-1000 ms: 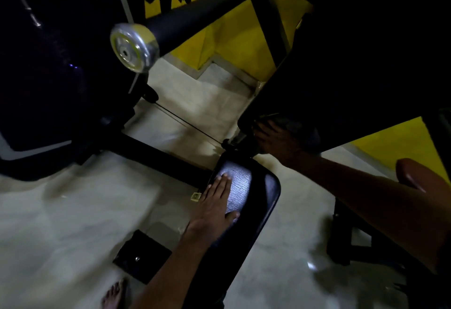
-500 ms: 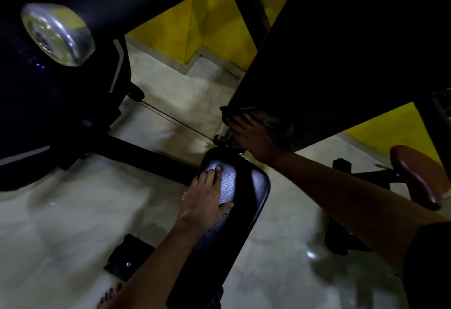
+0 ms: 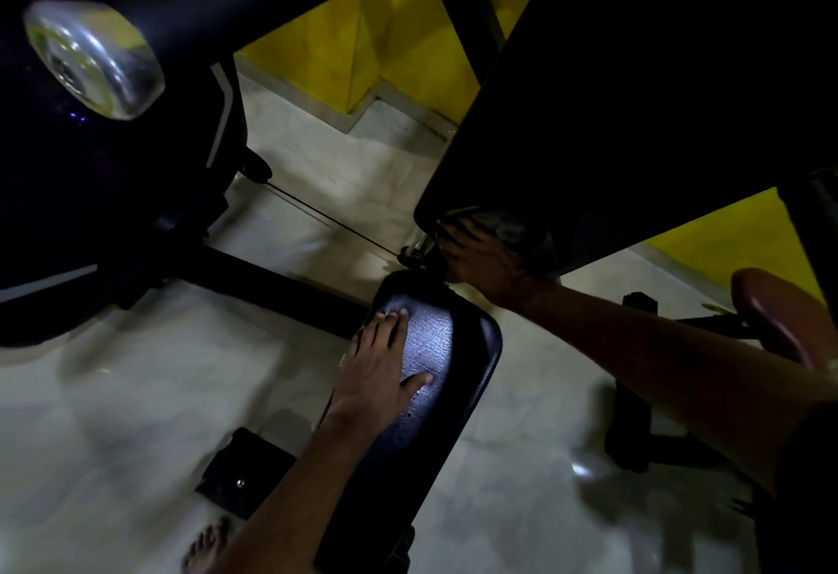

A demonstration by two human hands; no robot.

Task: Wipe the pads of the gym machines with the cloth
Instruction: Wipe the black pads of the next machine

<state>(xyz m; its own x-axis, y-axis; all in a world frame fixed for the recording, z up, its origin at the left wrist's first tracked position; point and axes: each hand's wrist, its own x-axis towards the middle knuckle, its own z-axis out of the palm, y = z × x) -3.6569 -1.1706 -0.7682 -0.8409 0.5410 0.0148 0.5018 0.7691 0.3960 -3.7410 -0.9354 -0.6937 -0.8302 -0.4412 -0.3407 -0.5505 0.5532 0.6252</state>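
Here, left hand [image 3: 376, 374] flat, grip released, on glossy grained seat pad [image 3: 460, 346] — right hand [image 3: 485, 258] on crumpled cloth [image 3: 521, 224], grip unclear.

Dim, perhaps motion-blurred, wide-angle edges

walls [image 3: 408, 29]: yellow | floor [image 3: 136, 414]: pale, glossy | light: dim

— Where is the left hand [image 3: 378, 374]?
— Flat on the black seat pad [image 3: 458, 342], fingers [image 3: 391, 324] straight.
— And the right hand [image 3: 485, 258]?
— On a dark cloth [image 3: 521, 229] at the big back pad's [image 3: 635, 120] lower edge; too dim to read its grip.
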